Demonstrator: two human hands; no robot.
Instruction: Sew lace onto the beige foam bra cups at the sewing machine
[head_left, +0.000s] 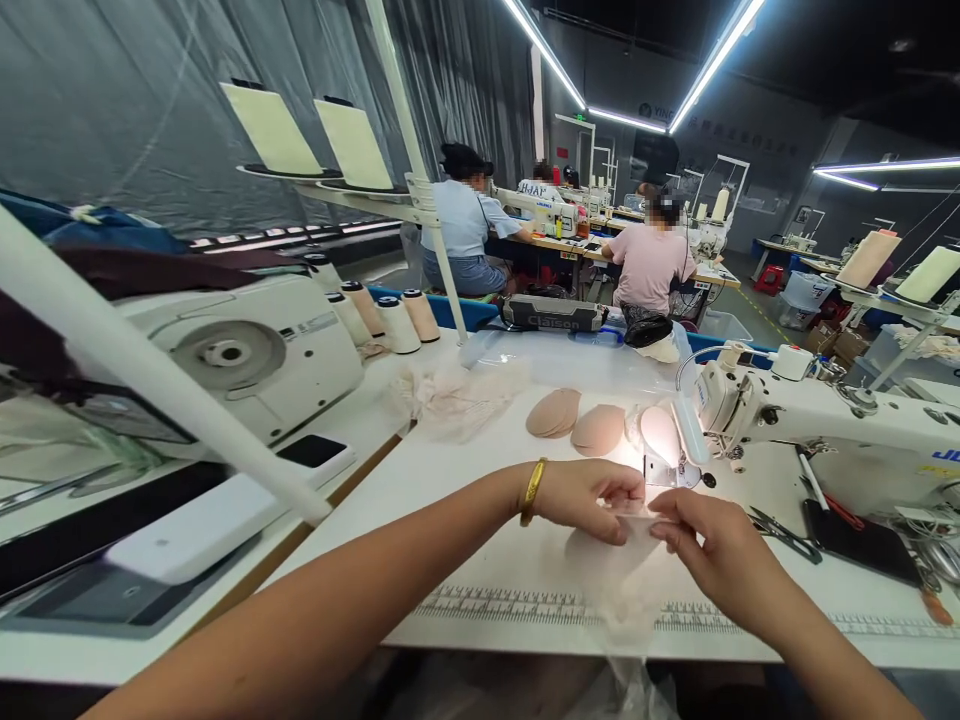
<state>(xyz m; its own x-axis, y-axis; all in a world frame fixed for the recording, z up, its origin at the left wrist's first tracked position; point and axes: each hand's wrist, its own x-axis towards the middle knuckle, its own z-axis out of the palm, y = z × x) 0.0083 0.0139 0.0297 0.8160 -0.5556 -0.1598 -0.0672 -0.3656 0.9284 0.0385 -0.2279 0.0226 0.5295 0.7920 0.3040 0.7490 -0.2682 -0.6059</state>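
My left hand (pixel 589 497), with a gold bangle on its wrist, pinches the top edge of a thin, sheer pale fabric piece (pixel 609 560) on the white sewing table (pixel 480 560). My right hand (pixel 709 545) pinches the same edge from the right. The fabric lies just in front of the needle area of a white sewing machine (pixel 810 420), lit by its lamp. Two beige bra cups (pixel 576 420) lie behind my hands, and a third pale cup (pixel 660 432) sits under the lamp.
Scissors (pixel 784 532) and a dark phone lie at the right under the machine arm. Thread cones (pixel 390 318) and another machine (pixel 247 355) stand at the left. A pile of sheer fabric (pixel 450 395) lies behind. Two people sit sewing at tables farther back.
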